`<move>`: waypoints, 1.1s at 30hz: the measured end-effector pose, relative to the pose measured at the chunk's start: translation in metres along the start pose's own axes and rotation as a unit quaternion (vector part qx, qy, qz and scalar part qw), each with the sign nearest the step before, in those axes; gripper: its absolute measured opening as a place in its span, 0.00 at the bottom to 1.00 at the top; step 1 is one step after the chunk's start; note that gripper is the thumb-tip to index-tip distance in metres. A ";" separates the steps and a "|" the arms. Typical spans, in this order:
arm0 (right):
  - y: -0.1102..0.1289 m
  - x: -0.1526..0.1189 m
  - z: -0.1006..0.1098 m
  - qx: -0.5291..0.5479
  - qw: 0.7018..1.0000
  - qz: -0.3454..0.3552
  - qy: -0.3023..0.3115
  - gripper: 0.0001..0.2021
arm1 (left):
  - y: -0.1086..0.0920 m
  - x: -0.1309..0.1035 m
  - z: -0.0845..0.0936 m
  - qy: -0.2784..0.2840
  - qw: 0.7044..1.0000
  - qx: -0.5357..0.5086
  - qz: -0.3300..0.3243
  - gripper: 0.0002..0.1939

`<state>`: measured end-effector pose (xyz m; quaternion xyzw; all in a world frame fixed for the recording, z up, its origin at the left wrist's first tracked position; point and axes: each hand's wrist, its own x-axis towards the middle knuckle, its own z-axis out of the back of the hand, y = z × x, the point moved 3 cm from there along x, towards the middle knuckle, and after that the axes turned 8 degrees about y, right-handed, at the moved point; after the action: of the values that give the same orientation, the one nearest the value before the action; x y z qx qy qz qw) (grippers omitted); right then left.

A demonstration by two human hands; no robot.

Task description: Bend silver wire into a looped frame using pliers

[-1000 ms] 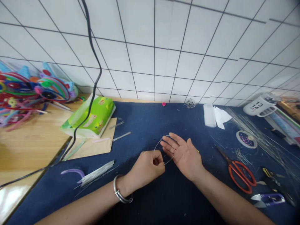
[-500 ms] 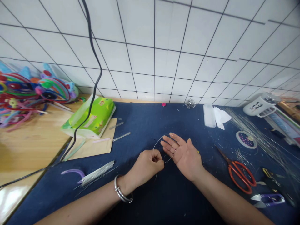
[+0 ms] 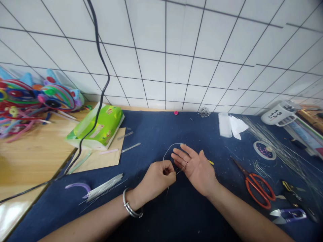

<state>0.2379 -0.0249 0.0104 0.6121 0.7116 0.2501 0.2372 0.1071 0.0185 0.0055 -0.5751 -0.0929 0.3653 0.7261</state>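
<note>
A thin silvery wire [image 3: 172,145] is bent into a loop between my hands. My left hand [image 3: 160,176] is closed, with thumb and forefinger pinching the loop where its ends meet. A short tail of wire hangs below that pinch. My right hand [image 3: 199,173] is open, palm up, its fingers stretched toward the left hand. The loop's far side passes behind or across these fingertips, and its near side runs by the lower fingers. A tiny reddish bead [image 3: 186,164] shows on the wire against the fingers.
Red-handled scissors [image 3: 261,191], purple snips [image 3: 289,214], a bead dish [image 3: 264,150] and long wires [image 3: 275,144] lie right. On the left are a wire bundle [image 3: 106,187], a purple curved strip [image 3: 78,185] and a green tissue pack [image 3: 103,126]. A black cable [image 3: 102,97] hangs in front.
The wire loop and the right hand's fingers have shifted very slightly left. A yellow piece beside my right hand shows more. Both hands keep their pose.
</note>
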 end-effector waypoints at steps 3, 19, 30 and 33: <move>0.000 0.000 0.000 -0.007 1.000 -0.002 0.004 0.27 | 0.000 0.000 0.000 0.010 1.000 0.006 -0.007 0.05; -0.001 -0.001 -0.002 -0.022 1.000 -0.005 0.008 0.26 | -0.003 0.000 0.000 0.011 1.000 -0.002 -0.009 0.04; -0.001 -0.002 -0.002 -0.016 1.000 -0.009 0.010 0.26 | -0.005 -0.002 0.000 0.008 1.000 0.005 -0.012 0.05; -0.001 -0.002 -0.002 -0.016 1.000 -0.011 0.009 0.26 | -0.004 -0.001 0.000 0.010 1.000 0.002 -0.014 0.05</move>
<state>0.2359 -0.0269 0.0115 0.5980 0.7163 0.2647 0.2433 0.1081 0.0173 0.0097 -0.5759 -0.0934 0.3497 0.7331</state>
